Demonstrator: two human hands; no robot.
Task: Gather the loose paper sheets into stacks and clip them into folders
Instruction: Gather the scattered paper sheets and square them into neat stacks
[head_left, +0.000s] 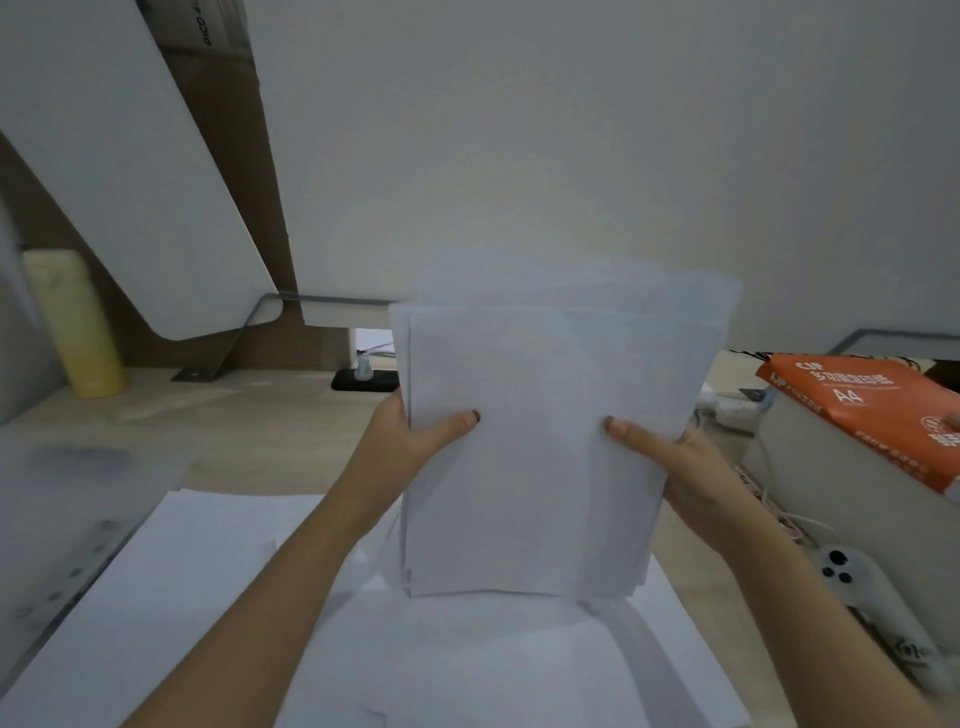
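Nearest the camera, loose white paper sheets (218, 597) cover the desk; above them, left hand (402, 441) and right hand (691, 475) clamp an upright uneven white paper stack (540, 441). Loosening slightly while tapping should square its edges.

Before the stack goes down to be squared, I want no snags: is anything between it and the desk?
Loose sheets lie on the desk right under the stack, which the left hand and right hand hold upright by its sides. Nothing else visible stands under it; no folder can be made out clearly.
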